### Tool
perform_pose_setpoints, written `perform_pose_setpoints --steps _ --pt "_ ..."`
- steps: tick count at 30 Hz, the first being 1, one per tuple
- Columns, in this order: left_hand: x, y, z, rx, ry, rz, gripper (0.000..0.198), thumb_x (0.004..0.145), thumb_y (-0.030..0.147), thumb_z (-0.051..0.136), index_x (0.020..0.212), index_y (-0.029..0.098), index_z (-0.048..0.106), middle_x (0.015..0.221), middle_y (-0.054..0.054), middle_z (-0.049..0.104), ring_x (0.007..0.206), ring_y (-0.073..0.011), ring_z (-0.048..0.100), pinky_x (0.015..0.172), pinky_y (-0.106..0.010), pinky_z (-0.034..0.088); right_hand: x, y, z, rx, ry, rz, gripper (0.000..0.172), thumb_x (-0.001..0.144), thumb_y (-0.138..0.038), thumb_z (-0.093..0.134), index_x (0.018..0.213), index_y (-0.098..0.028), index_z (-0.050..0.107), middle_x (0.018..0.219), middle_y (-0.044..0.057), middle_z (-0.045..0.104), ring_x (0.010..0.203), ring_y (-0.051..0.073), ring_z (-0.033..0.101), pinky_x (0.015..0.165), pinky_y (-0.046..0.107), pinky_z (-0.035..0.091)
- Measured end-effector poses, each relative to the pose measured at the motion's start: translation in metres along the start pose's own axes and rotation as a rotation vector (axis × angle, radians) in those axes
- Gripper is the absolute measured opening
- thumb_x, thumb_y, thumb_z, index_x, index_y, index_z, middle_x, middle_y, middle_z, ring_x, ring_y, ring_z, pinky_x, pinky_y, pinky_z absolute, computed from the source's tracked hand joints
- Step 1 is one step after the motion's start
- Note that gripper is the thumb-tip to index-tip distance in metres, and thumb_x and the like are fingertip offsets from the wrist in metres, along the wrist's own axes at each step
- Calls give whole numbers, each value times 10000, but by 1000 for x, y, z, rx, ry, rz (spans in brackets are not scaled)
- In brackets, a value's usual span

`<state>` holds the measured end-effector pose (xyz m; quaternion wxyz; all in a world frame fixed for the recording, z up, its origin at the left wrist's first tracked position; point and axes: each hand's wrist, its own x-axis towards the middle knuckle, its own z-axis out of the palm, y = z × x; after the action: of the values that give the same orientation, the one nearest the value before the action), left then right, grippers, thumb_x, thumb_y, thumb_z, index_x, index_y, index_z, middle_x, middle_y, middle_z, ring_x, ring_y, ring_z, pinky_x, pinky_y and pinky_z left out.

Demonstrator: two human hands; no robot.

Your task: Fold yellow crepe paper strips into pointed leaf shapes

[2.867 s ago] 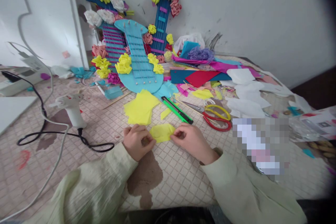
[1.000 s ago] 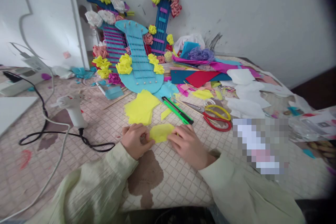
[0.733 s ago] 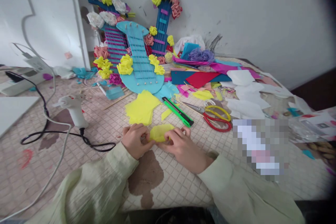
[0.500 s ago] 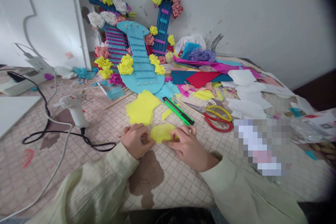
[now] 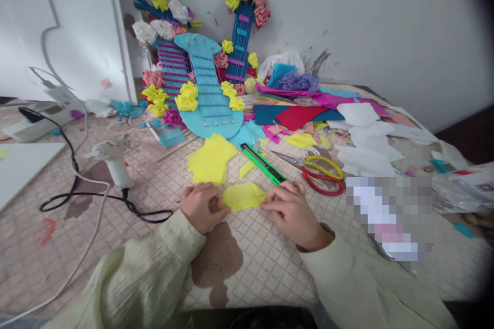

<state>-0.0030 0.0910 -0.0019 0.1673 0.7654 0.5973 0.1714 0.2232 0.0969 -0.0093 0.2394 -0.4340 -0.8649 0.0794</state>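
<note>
A small folded piece of yellow paper (image 5: 243, 197) lies on the tiled tabletop (image 5: 254, 262) right in front of me. My left hand (image 5: 201, 208) is curled and pinches its left end. My right hand (image 5: 294, 211) has its fingers bent and pinches the right end. Both hands rest on the table. A stack of yellow paper sheets (image 5: 211, 158) lies just beyond the hands.
A green utility knife (image 5: 263, 163) and red-and-yellow scissors (image 5: 321, 175) lie right of the stack. A white glue gun (image 5: 112, 161) with a black cord (image 5: 116, 200) stands at left. Blue guitar-shaped crafts with paper flowers (image 5: 204, 82) lean on the wall. Coloured and white sheets (image 5: 358, 133) cover the right side.
My right hand slid from on top of the yellow piece back to its right end. The left hand kept its hold. The view shifted slightly.
</note>
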Motion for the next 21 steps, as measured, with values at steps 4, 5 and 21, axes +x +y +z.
perform_pose_setpoints --steps 4,5,21 --pt "1 -3 -1 -10 -23 17 227 613 365 563 535 167 484 621 6 531 656 -153 485 630 -297 301 0 1 2 38 -2 3 252 693 -42 519 671 -238 676 704 10 571 761 162 410 706 341 281" --pt "1 -3 -1 -19 -28 23 224 612 362 562 535 168 482 627 4 533 660 -156 489 625 -293 306 0 1 2 52 -2 3 253 694 -39 514 670 -233 675 703 13 572 762 165 411 707 343 292" --pt "1 -8 8 -710 -58 149 503 712 165 483 1172 199 281 736 18 492 616 -95 489 563 -224 406 12 -2 -12 535 135 185 300 789 -203 449 1080 -191 522 987 64 568 881 163 517 743 298 426"
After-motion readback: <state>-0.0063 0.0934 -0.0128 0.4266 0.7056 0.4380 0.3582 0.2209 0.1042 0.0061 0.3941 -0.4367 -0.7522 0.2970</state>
